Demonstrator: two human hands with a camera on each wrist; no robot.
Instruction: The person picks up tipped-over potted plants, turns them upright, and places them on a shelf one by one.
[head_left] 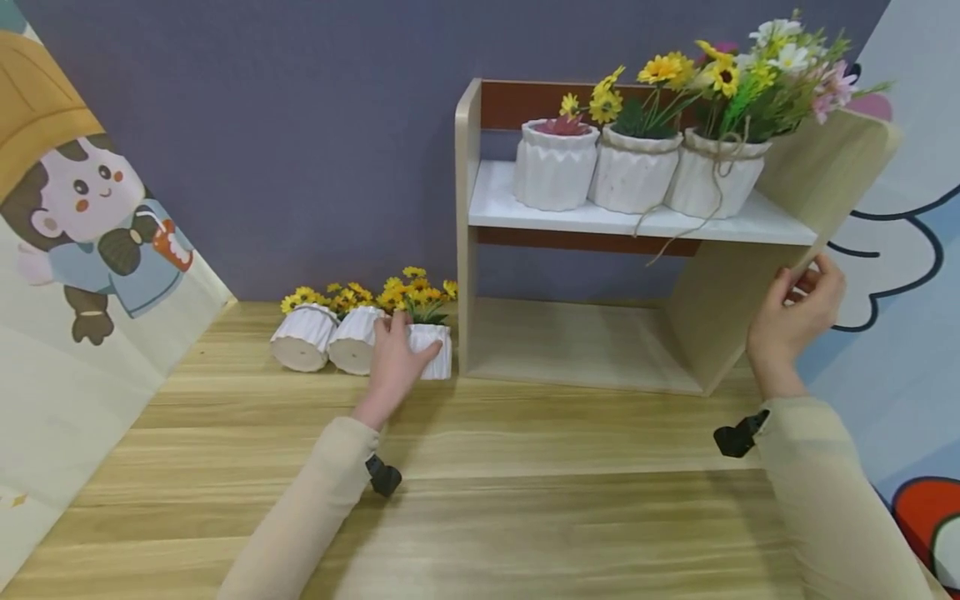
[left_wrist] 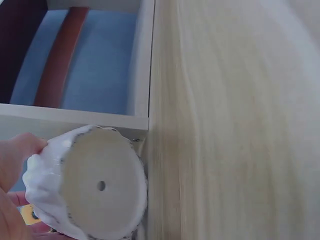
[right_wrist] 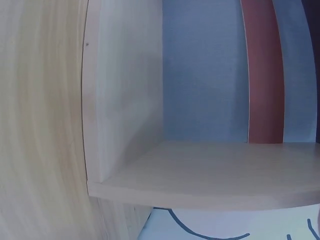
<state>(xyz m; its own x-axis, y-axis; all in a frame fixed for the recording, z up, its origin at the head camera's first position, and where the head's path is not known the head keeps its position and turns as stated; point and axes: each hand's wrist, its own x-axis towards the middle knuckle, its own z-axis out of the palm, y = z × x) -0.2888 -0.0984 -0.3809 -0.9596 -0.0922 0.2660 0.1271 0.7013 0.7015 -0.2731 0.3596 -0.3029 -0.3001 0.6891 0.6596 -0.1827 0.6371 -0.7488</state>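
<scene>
Near the bookshelf's left side, my left hand (head_left: 397,358) grips a white ribbed flower pot (head_left: 431,352) with yellow flowers. The left wrist view shows this pot's pale base (left_wrist: 102,210) with a small hole, thumb and fingers about its side. Two similar pots lie tipped to its left, a middle one (head_left: 352,348) and an outer one (head_left: 302,342), bases facing me. My right hand (head_left: 797,321) is at the front edge of the shelf's right side panel (head_left: 757,292), fingers loosely curled. Whether it touches the panel I cannot tell.
The wooden two-tier bookshelf (head_left: 468,250) stands on the wood-grain table (head_left: 525,500) against a dark wall. Its white upper shelf (head_left: 495,196) bears three white pots of flowers, the rightmost pot (head_left: 712,183) tied with trailing twine. Cartoon-printed panels flank both sides.
</scene>
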